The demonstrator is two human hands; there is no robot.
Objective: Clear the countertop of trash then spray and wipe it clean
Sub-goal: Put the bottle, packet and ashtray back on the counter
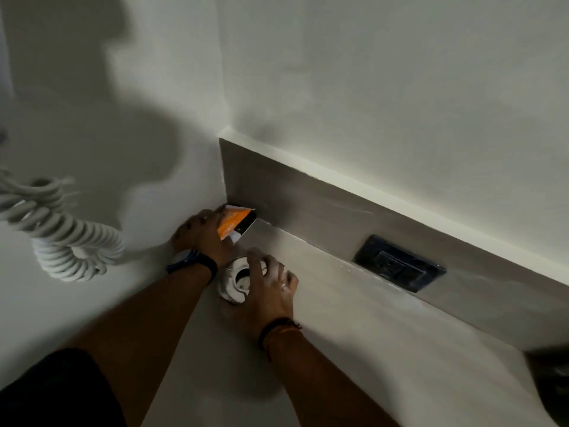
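Observation:
In the far corner of the grey countertop (354, 318), my left hand (203, 235) grips an orange and white packet (235, 223) that leans against the walls. Just in front of it, my right hand (271, 288) is curled over a round white plastic lid or ring (235, 280) that lies on the counter, with the fingers around its right rim. A dark watch band sits on my left wrist and a thread bracelet on my right. The scene is dim.
A black wall socket (400, 263) is set in the grey backsplash to the right. A coiled white cord (61, 238) hangs on the left wall. A dark object (551, 374) shows at the right edge of the counter.

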